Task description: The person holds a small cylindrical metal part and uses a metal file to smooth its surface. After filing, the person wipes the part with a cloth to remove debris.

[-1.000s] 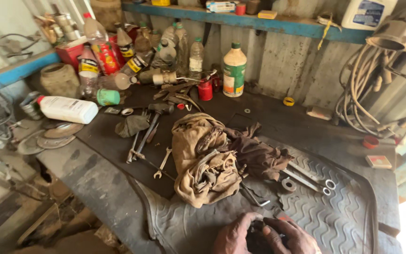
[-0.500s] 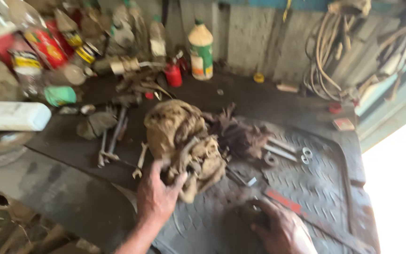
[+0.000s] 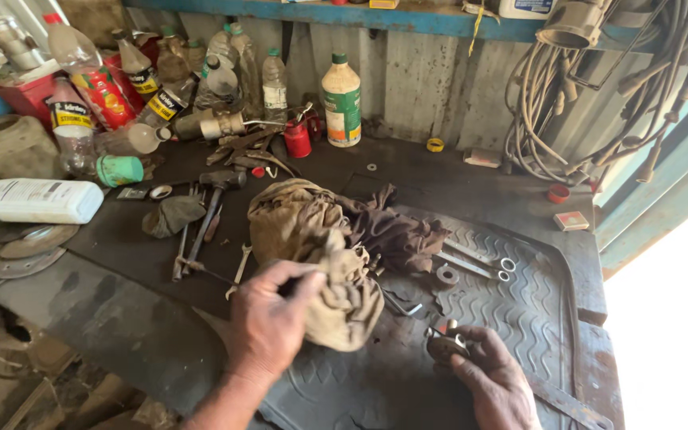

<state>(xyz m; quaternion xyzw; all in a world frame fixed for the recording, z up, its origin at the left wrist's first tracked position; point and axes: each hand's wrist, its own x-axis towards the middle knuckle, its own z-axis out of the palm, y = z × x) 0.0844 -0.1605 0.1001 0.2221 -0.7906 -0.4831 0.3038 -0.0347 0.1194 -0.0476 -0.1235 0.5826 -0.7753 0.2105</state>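
Your left hand (image 3: 268,318) reaches forward, fingers (image 3: 300,279) pinched shut; your right hand (image 3: 491,374) lies low, fingers curled closed.

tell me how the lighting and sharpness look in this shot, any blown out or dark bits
Head view: sharp on the left hand gripping the tan rag and on the right hand; the lower right corner is blown out white by daylight; the gap under the workbench at lower left sits in dim shadow.
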